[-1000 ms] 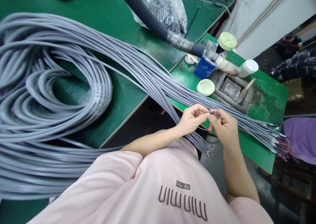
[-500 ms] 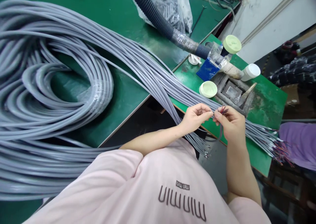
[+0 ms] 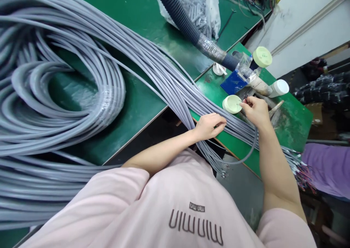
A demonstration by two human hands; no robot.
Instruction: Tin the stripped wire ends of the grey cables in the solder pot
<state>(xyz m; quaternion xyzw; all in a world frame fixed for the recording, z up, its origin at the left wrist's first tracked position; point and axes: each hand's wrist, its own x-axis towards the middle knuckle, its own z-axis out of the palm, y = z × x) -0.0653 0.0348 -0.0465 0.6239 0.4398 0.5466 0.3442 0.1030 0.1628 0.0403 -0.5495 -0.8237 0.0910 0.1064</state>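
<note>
My right hand pinches the stripped end of a grey cable, whose thin dark and red wires point left. The wire tips are at the opening of a pale green cup; whether they touch what is inside, I cannot tell. From that hand the cable hangs down in a loop towards the shorter cable ends by my body. My left hand is loosely closed with nothing visible in it, beside the bundle of grey cables lying across the green bench.
Large coils of grey cable fill the left table. A black corrugated hose ends by a blue plate and a white jar. A plastic bag lies behind. At the right is a person's purple sleeve.
My hands have come apart. The right one has moved up and away with the cable end to the pale green cup; the left has let go of the wires and drawn back slightly left.
</note>
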